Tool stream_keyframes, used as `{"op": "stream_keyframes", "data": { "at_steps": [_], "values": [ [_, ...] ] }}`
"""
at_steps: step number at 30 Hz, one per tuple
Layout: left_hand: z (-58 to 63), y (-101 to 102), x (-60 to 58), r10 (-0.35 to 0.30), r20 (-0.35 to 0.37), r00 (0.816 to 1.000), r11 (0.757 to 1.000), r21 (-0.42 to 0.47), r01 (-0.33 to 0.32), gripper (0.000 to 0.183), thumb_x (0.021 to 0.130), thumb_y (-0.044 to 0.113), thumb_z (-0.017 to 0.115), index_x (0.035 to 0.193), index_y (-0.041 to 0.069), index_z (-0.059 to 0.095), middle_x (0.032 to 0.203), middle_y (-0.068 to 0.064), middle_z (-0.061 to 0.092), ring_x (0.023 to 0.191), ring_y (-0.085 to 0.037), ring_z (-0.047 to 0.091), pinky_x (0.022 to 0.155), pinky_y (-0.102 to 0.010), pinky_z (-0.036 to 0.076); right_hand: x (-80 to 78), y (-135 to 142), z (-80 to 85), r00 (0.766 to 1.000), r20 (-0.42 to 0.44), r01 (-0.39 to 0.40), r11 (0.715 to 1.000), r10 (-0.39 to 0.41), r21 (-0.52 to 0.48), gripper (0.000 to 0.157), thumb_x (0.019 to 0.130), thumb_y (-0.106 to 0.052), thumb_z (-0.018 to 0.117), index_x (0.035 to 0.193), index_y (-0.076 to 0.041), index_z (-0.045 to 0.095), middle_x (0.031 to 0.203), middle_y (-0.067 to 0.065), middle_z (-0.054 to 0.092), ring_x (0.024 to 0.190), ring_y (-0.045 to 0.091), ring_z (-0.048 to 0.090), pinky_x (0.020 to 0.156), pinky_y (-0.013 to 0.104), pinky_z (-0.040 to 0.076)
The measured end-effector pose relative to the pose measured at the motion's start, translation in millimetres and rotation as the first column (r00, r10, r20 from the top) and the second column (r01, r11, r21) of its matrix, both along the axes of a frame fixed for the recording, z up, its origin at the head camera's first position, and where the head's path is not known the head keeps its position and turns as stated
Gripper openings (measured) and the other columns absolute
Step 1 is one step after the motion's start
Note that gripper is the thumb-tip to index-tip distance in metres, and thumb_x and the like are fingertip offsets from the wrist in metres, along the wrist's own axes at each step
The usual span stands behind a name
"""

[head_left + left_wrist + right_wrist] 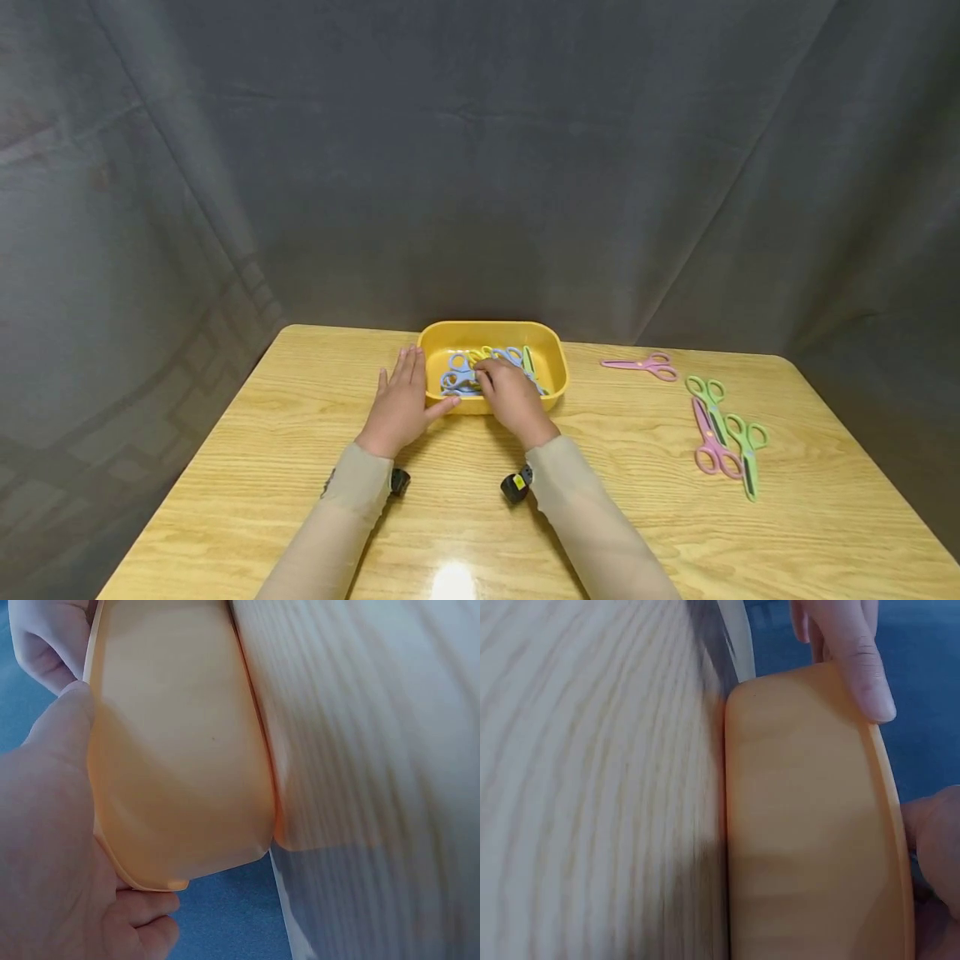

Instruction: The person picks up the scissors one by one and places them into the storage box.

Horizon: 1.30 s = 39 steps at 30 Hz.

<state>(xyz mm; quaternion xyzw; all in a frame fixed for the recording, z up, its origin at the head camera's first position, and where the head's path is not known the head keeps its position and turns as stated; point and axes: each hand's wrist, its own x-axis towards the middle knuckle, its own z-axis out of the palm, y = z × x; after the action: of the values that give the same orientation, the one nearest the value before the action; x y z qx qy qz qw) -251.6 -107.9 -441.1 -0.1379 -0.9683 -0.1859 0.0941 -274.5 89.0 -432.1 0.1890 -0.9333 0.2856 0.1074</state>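
A yellow plastic bin (491, 406) stands at the table's back edge. Inside it lie several scissors: blue scissors (459, 377), yellow ones (486, 352) and green ones (528, 360). My left hand (401, 406) rests against the bin's left end, fingers extended along the side and thumb on the front rim. The left wrist view shows that hand (45, 832) touching the bin's corner. Over the front rim, my right hand (513, 396) reaches down among the scissors with bent fingers. Its fingertips are partly hidden, so a hold on any one pair is unclear.
To the right on the wooden table (600, 467) lie pink scissors (642, 365) by themselves. Nearer the right edge, another pink pair (708, 437) overlaps green scissors (716, 410), with a second green pair (748, 454) beside them. A dark curtain (465, 167) hangs behind the table.
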Motion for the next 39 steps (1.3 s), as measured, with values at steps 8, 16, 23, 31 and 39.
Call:
{"op": "stream_keyframes", "data": {
  "at_steps": [8, 16, 23, 31, 39],
  "values": [
    [1.0, 1.2, -0.1, 0.002, 0.010, 1.000, 1.000, -0.002, -0.002, 0.104, 0.094, 0.060, 0.063, 0.154, -0.015, 0.022, 0.161, -0.031, 0.021, 0.152, -0.043, 0.017, 0.116, -0.069, 0.017, -7.7, -5.0, 6.0, 0.996, 0.087, 0.037, 0.999, -0.037, 0.009, 0.022, 0.104, -0.013, 0.057, 0.117, -0.004, 0.073, 0.112, 0.010, 0.073, 0.100, 0.026, 0.069, 0.084, 0.044, 0.056],
    [-1.5, 0.2, -2.8, -0.005, 0.014, 1.000, 1.000, -0.011, 0.005, 0.106, 0.093, 0.062, 0.062, 0.154, -0.015, 0.021, 0.162, -0.031, 0.020, 0.152, -0.042, 0.015, 0.116, -0.069, 0.017, -16.3, -7.2, 7.3, 0.976, 0.213, 0.056, 0.998, -0.054, -0.003, 0.024, 0.103, -0.011, 0.056, 0.118, -0.002, 0.071, 0.110, 0.010, 0.072, 0.080, 0.020, 0.061, 0.075, 0.037, 0.051],
    [-4.1, -1.8, -3.6, 0.001, 0.032, 0.999, 1.000, -0.007, -0.001, 0.107, 0.094, 0.062, 0.061, 0.155, -0.014, 0.019, 0.162, -0.031, 0.018, 0.152, -0.042, 0.013, 0.116, -0.068, 0.016, -25.3, -6.3, 7.1, 0.960, 0.278, 0.038, 0.998, -0.021, -0.056, 0.025, 0.101, -0.008, 0.057, 0.121, 0.002, 0.068, 0.082, 0.011, 0.067, 0.056, 0.014, 0.044, 0.057, 0.028, 0.040],
    [-4.9, -1.4, -4.7, -0.002, 0.048, 0.999, 1.000, -0.007, 0.002, 0.107, 0.094, 0.062, 0.061, 0.155, -0.014, 0.018, 0.163, -0.030, 0.016, 0.153, -0.042, 0.011, 0.117, -0.068, 0.014, -29.6, -6.6, 4.0, 0.965, 0.252, 0.075, 0.997, -0.070, -0.012, 0.019, 0.099, -0.011, 0.063, 0.111, 0.001, 0.070, 0.110, 0.015, 0.072, 0.087, 0.024, 0.061, 0.084, 0.041, 0.052],
    [-4.7, -2.0, -3.4, -0.006, 0.016, 1.000, 1.000, -0.005, 0.006, 0.108, 0.093, 0.062, 0.063, 0.155, -0.015, 0.019, 0.162, -0.031, 0.017, 0.152, -0.042, 0.013, 0.116, -0.068, 0.017, -23.1, -7.0, 3.0, 0.972, 0.211, 0.105, 0.994, -0.105, 0.013, 0.019, 0.091, -0.008, 0.070, 0.107, 0.002, 0.068, 0.092, 0.010, 0.066, 0.080, 0.024, 0.058, 0.075, 0.040, 0.052]
  ]
}}
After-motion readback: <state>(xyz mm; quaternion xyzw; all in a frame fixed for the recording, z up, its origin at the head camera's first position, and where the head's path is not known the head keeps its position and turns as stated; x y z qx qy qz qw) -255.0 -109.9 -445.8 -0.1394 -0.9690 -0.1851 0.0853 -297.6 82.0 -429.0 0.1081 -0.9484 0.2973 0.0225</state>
